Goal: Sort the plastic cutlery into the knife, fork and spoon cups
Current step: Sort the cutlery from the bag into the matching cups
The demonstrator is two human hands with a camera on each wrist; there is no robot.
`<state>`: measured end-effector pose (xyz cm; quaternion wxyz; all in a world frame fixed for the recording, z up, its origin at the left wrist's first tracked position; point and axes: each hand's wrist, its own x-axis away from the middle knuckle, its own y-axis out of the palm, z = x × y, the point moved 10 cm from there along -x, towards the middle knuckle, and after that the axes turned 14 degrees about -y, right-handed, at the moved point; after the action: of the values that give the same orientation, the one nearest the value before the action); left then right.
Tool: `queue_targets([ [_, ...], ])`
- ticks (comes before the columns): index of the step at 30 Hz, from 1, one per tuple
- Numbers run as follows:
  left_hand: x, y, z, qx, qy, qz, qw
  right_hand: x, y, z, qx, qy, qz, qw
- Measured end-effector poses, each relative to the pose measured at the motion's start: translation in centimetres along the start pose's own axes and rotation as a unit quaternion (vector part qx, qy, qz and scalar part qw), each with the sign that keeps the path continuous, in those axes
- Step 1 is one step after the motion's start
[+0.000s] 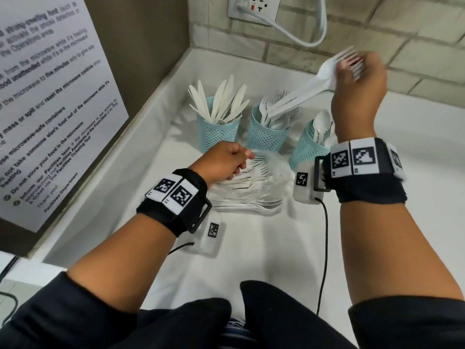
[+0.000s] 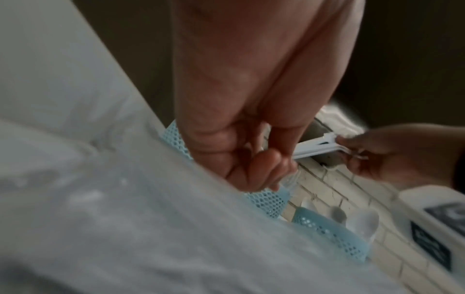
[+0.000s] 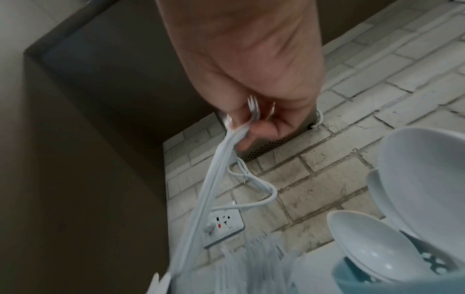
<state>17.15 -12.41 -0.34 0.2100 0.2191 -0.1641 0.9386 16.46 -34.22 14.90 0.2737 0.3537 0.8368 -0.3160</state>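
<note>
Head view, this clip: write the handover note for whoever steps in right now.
Right hand: grips a bunch of forks by the tine end, handles angled down into the middle cup.
Left hand: pinches the clear bag of remaining forks on the counter.
Done: knives in the left cup, forks in the middle cup, spoons in the right cup.
Left: drop this bunch, then empty the bag.

Cups [image 1: 218, 134] pale teal, mesh-patterned; cutlery [image 1: 297, 96] white; wristbands [image 1: 176, 197] black with black-white square markers; counter [image 1: 251, 248] seemingly white.
</note>
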Motion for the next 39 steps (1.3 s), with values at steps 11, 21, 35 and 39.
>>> queue_targets([
  [11, -1.0, 0.4, -1.6, -0.361, 0.01, 0.071, 0.93, 3.3, 6.9, -1.2, 0.19, -0.123, -0.198, 0.954],
  [21, -1.6, 1.1, -1.8, -0.467, 0.021, 0.106, 0.877, 4.7, 8.6, -1.4, 0.27, -0.099, -0.328, 0.9],
  [35, -1.1, 2.6, -1.8, -0.499, 0.029, 0.051, 0.865, 5.4, 5.9, -3.2, 0.175, -0.012, -0.368, 0.913],
  [39, -1.2, 2.7, -1.9, -0.506, 0.025, 0.05, 0.861, 6.9, 6.2, -2.0, 0.187, 0.039, -0.437, 0.879],
])
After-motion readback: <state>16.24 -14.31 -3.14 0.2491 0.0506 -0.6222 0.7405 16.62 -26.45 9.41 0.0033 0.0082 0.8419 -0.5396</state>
